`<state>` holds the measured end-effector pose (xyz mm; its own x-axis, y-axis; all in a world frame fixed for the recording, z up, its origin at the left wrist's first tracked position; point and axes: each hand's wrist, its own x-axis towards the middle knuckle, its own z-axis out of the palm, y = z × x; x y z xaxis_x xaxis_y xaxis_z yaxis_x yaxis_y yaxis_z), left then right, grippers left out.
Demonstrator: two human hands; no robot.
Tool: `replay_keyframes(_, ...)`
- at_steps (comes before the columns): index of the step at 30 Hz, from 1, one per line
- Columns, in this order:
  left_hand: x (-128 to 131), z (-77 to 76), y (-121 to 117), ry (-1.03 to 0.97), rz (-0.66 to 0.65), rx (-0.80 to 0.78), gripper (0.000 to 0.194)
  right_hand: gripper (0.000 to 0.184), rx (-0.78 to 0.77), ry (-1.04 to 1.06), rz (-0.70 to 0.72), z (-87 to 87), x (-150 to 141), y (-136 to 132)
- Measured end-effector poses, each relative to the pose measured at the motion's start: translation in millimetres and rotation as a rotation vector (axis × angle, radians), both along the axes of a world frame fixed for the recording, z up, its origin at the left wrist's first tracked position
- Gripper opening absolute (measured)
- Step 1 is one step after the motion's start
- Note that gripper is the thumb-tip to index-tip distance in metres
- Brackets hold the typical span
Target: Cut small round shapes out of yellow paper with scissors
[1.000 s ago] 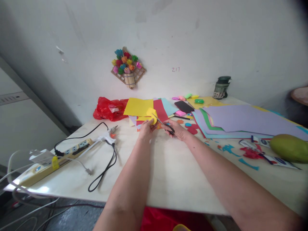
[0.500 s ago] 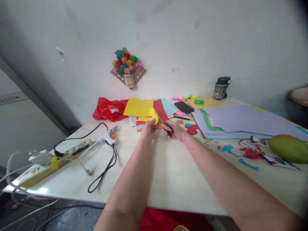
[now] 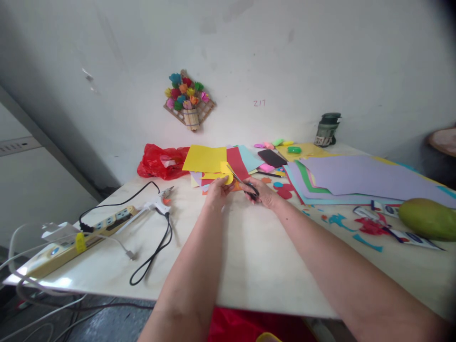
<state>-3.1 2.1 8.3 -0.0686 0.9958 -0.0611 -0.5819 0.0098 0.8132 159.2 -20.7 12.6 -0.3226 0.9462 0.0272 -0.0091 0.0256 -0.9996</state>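
My left hand (image 3: 218, 191) pinches a small piece of yellow paper (image 3: 229, 177) that has a rounded edge. My right hand (image 3: 259, 191) is wrapped round a pair of scissors with black handles (image 3: 253, 191), and the blades point up and left against the yellow piece. Behind my hands lie a larger yellow sheet (image 3: 205, 159) and a red sheet (image 3: 237, 162), with other coloured sheets partly under them. Just right of my right hand are cut red paper rounds (image 3: 284, 191) and a blue one (image 3: 278, 185).
To the left lie a white glue gun (image 3: 159, 203) and a power strip (image 3: 81, 244) with trailing cables. A red plastic bag (image 3: 162, 161) sits behind. Rightward are stacked coloured sheets (image 3: 363, 175), a green mango-like fruit (image 3: 429, 218), tubes (image 3: 413, 239) and a dark phone (image 3: 272, 158).
My left hand and the yellow piece have shifted very slightly left. The scissors remain against the paper; little else differs.
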Motion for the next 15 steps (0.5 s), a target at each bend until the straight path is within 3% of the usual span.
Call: replay_keyframes(15, -9.8, -6.3, 3.6, 0.051, -0.045, 0.044, 0.019, 0.034, 0.022, -0.045, 0.089, 0.8, 6.1, -0.5)
